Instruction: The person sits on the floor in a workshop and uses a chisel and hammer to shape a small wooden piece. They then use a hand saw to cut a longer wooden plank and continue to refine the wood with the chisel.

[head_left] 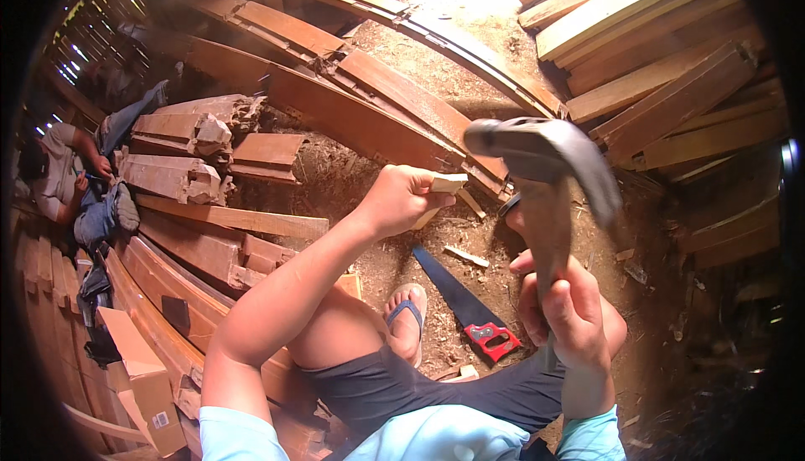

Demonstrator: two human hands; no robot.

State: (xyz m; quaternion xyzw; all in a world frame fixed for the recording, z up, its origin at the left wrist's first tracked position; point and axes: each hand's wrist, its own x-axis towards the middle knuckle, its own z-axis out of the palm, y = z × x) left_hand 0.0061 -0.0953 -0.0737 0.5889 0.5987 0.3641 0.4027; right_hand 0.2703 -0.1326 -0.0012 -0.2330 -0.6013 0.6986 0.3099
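Observation:
My right hand is wrapped round the handle of a claw hammer, held upright in front of me. Its metal head is smeared by motion. Off to the left, my left hand is closed on a small pale piece of wood, with its end sticking out past the fingers. Below that hand, the end of a wooden plank lies close by, partly hidden. A handsaw with a dark blade and red grip rests on the ground between my legs, near my sandalled foot.
Long brown wooden beams run across the far side. Stacked timber stands at the far right, and more beams at the left. A person sits far left. A cardboard box stands near left. Wood scraps litter the dirt.

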